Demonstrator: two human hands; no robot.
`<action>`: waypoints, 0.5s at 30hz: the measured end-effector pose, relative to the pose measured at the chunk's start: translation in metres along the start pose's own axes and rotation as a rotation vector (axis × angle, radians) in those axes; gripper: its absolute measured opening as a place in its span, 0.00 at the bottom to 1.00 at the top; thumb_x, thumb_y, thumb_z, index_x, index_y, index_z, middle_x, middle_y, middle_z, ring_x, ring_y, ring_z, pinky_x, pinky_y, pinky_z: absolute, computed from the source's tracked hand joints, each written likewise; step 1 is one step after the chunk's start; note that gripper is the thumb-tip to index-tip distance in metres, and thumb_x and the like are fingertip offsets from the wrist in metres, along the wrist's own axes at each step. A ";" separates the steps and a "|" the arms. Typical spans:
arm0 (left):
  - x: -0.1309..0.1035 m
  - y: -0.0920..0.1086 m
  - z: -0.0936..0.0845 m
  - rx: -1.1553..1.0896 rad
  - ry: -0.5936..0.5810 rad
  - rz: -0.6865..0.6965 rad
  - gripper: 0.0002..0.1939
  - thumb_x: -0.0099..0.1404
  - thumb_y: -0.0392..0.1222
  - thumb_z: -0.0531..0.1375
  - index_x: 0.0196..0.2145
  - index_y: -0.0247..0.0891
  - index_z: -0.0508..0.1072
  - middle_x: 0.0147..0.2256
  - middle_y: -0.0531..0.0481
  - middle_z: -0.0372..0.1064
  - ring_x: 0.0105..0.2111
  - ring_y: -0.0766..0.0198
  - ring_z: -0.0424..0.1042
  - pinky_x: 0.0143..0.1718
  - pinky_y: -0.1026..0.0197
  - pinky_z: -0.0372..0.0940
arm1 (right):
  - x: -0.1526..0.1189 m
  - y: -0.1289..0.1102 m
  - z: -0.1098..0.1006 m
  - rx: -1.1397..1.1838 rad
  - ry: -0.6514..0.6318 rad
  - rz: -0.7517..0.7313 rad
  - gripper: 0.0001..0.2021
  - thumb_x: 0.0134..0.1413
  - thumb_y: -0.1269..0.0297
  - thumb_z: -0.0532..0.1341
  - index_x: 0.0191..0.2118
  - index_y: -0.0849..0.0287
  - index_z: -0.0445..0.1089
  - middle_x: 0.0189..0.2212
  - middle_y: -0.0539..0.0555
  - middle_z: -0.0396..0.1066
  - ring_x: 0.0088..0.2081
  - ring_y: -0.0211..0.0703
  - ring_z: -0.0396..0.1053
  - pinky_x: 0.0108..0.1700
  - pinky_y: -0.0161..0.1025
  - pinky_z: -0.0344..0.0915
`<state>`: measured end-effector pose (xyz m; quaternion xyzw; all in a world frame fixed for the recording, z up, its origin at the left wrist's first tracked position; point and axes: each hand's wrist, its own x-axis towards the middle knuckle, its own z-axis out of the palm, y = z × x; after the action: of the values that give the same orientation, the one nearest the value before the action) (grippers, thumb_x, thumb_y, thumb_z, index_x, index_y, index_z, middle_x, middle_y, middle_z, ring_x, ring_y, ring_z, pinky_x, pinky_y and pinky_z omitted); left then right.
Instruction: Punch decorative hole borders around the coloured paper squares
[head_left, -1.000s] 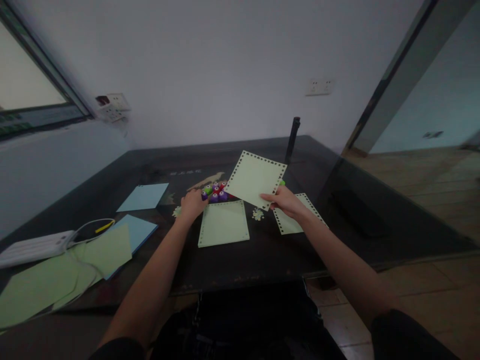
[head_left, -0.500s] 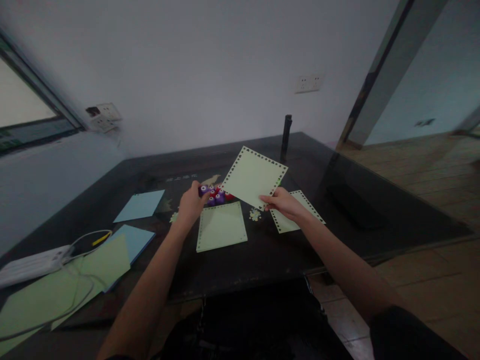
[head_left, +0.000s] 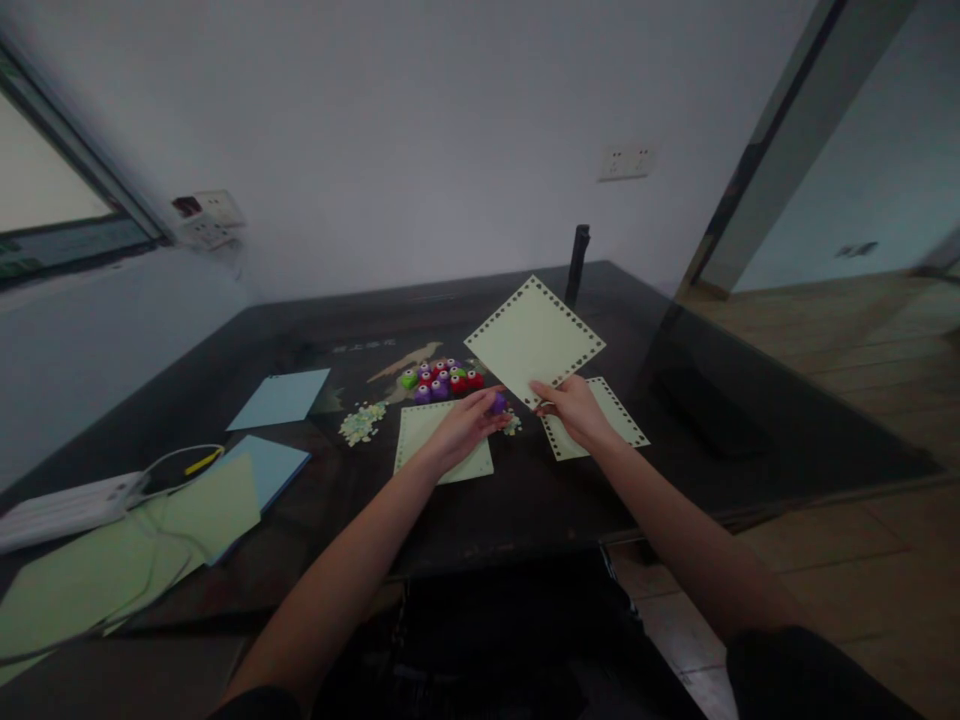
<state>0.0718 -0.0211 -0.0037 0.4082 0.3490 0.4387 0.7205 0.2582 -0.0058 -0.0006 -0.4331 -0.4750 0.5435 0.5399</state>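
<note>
My right hand [head_left: 576, 412] pinches the lower corner of a pale green sheet [head_left: 534, 340] with small dark holes along its edges, raised above the table. In my left hand [head_left: 469, 430] is a small purple punch [head_left: 498, 403], held near that corner. Beneath my left hand lies a second pale green sheet [head_left: 411, 430], partly covered. Another sheet with punched edges [head_left: 619, 415] rests under and beside my right hand. Several purple, red and green punches [head_left: 441, 382] stand grouped behind the middle sheet. Small paper bits [head_left: 363, 423] lie heaped to its left, with more beside my left fingers.
Blue sheets [head_left: 281, 398], large green sheets [head_left: 75, 585] and a white power strip [head_left: 71, 512] with a cable are on the left of the dark table [head_left: 525, 520]. A black upright object [head_left: 577, 266] stands at the back.
My left hand has moved right from the group of punches, carrying a purple one toward the sheet. The raised sheet has turned and shifted slightly right in my right hand.
</note>
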 end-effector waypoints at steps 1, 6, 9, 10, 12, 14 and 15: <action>-0.001 0.001 -0.001 0.000 0.001 -0.003 0.13 0.63 0.40 0.58 0.46 0.37 0.70 0.39 0.45 0.72 0.35 0.65 0.73 0.45 0.59 0.66 | 0.000 0.001 0.001 -0.001 0.005 -0.010 0.19 0.35 0.57 0.68 0.34 0.63 0.71 0.30 0.57 0.74 0.24 0.38 0.67 0.23 0.35 0.65; -0.003 0.002 0.002 0.026 -0.003 0.007 0.12 0.63 0.37 0.59 0.45 0.36 0.70 0.39 0.45 0.73 0.36 0.64 0.74 0.49 0.56 0.65 | 0.000 0.002 0.002 -0.009 0.036 -0.032 0.21 0.34 0.58 0.69 0.38 0.63 0.71 0.37 0.59 0.75 0.31 0.42 0.70 0.27 0.37 0.68; -0.003 0.000 0.005 0.037 0.004 0.025 0.10 0.61 0.35 0.61 0.41 0.33 0.72 0.38 0.44 0.73 0.35 0.64 0.74 0.49 0.56 0.65 | -0.002 0.002 0.004 0.005 0.048 -0.033 0.22 0.32 0.58 0.69 0.37 0.64 0.71 0.37 0.60 0.75 0.31 0.43 0.71 0.29 0.38 0.69; -0.003 0.000 0.006 0.040 0.011 0.034 0.09 0.60 0.35 0.62 0.39 0.32 0.73 0.37 0.44 0.74 0.35 0.64 0.74 0.50 0.56 0.65 | -0.002 0.002 0.005 0.008 0.048 -0.039 0.22 0.32 0.58 0.70 0.37 0.64 0.72 0.36 0.60 0.75 0.31 0.43 0.71 0.29 0.38 0.70; -0.003 -0.001 0.007 0.045 0.026 0.053 0.09 0.57 0.34 0.63 0.37 0.31 0.73 0.36 0.44 0.74 0.35 0.64 0.74 0.50 0.56 0.65 | -0.002 0.003 0.006 0.000 0.055 -0.069 0.22 0.31 0.58 0.70 0.36 0.65 0.72 0.35 0.59 0.76 0.29 0.43 0.71 0.28 0.39 0.70; -0.004 -0.002 0.007 0.047 0.030 0.063 0.10 0.55 0.34 0.65 0.37 0.32 0.73 0.36 0.45 0.74 0.35 0.64 0.74 0.50 0.56 0.65 | -0.001 0.006 0.007 -0.029 0.074 -0.117 0.20 0.32 0.58 0.70 0.34 0.66 0.73 0.33 0.59 0.76 0.28 0.43 0.71 0.28 0.40 0.70; -0.004 -0.002 0.007 0.048 0.028 0.067 0.11 0.54 0.34 0.66 0.37 0.32 0.73 0.36 0.45 0.74 0.35 0.64 0.74 0.49 0.56 0.65 | -0.001 0.007 0.007 -0.049 0.082 -0.142 0.20 0.32 0.58 0.70 0.33 0.66 0.73 0.31 0.58 0.76 0.27 0.43 0.71 0.27 0.40 0.70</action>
<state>0.0769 -0.0270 -0.0020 0.4305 0.3558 0.4596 0.6905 0.2497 -0.0067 -0.0062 -0.4334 -0.4950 0.4740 0.5852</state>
